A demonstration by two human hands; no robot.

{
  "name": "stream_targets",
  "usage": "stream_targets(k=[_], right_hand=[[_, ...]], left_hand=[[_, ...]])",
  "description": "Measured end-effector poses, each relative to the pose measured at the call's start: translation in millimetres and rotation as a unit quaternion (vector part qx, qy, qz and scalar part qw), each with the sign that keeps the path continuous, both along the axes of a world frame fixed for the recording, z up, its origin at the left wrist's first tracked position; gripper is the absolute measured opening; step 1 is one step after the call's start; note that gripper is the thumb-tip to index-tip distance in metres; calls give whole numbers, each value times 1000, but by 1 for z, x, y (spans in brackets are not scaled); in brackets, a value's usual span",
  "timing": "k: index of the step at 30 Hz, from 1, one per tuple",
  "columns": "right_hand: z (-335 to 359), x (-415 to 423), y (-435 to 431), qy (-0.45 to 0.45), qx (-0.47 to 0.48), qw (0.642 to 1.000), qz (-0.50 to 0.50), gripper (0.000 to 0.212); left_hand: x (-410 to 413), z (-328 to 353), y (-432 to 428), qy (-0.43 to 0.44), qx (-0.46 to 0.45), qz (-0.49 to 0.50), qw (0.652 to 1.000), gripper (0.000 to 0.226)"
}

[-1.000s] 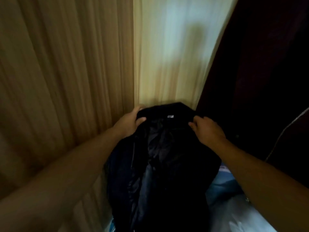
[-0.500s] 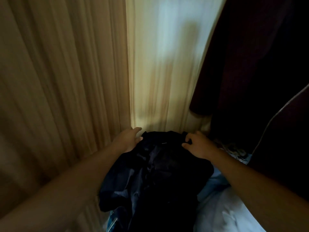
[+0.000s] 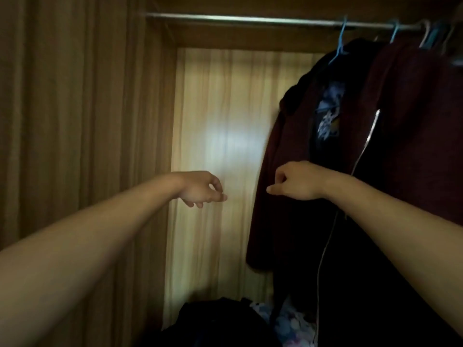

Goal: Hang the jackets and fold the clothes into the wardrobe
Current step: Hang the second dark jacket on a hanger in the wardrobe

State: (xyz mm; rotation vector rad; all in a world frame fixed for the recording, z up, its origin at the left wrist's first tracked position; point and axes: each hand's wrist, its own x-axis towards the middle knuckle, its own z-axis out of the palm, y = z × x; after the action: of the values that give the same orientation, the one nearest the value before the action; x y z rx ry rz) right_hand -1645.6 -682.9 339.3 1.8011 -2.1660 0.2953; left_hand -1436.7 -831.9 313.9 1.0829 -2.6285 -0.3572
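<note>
Inside the wooden wardrobe, a black garment (image 3: 220, 321) lies in a heap at the bottom, below both hands. My left hand (image 3: 200, 189) hovers in mid-air in front of the back panel, fingers loosely curled and holding nothing. My right hand (image 3: 293, 181) is raised level with it, curled into a loose fist, empty, just in front of a dark maroon jacket (image 3: 288, 171) that hangs from a blue hanger (image 3: 339, 43). A second dark jacket with a silver zipper (image 3: 400, 146) hangs to its right.
A metal rail (image 3: 250, 20) runs across the top with several hangers (image 3: 426, 33) at the right end. The wardrobe's left wall (image 3: 75, 121) stands close by. A light blue and white patterned cloth (image 3: 293, 324) lies at the bottom right.
Both hands let go of the black garment, which now rests on the wardrobe bottom, and rose into the air. The view tilted up, so the rail and hanging jackets show.
</note>
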Motion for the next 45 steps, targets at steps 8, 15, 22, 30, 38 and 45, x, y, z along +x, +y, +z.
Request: stream_targets(k=[8, 15, 22, 30, 38, 45], right_hand=[[124, 12, 105, 56, -131, 989, -46, 35], [161, -19, 166, 60, -196, 972, -115, 31], [168, -93, 204, 89, -255, 928, -257, 27], [158, -117, 188, 166, -200, 905, -338, 35], [157, -138, 170, 199, -122, 881, -411, 40], [154, -150, 169, 226, -111, 863, -438, 37]], left_hand=[[-28, 137, 96, 113, -104, -74, 985, 36], [-60, 175, 132, 117, -142, -108, 977, 37], [-86, 173, 136, 139, -152, -138, 969, 32], [-102, 168, 133, 127, -160, -144, 968, 27], [-97, 164, 127, 118, -195, -118, 967, 26], [-93, 159, 119, 107, -202, -97, 969, 33]])
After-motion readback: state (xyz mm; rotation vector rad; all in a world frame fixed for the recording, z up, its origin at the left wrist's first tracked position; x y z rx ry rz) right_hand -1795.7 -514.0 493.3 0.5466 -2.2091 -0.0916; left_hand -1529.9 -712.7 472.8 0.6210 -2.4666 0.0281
